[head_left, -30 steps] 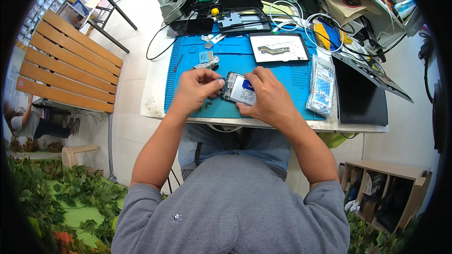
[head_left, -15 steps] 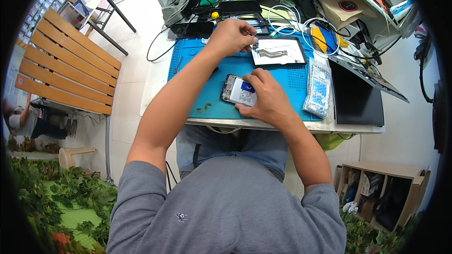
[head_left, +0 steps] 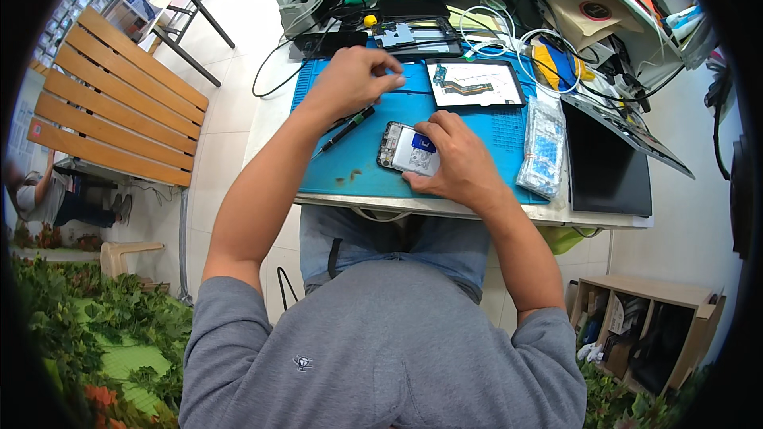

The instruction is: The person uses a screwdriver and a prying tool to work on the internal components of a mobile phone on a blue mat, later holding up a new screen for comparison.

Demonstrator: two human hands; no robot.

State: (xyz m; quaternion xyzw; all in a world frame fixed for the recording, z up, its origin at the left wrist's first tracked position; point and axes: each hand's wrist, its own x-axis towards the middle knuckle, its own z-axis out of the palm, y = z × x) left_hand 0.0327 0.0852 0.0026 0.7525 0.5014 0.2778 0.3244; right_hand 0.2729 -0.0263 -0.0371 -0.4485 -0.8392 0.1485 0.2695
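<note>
Head view: screwdriver (head_left: 346, 128) between left hand (head_left: 350, 79) and opened phone (head_left: 409, 150).

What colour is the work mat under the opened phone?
Blue; the mat shows clearly in the head view, beneath the phone.

Right hand (head_left: 457, 163) steadies an opened phone (head_left: 408, 149) on the blue mat (head_left: 477, 123) — left hand (head_left: 350, 79) hovers above, fingers (head_left: 389, 71) pinched.

Head camera, single fisheye view | looks steeply down from above the person | close over the blue work mat (head_left: 445, 167)
</note>
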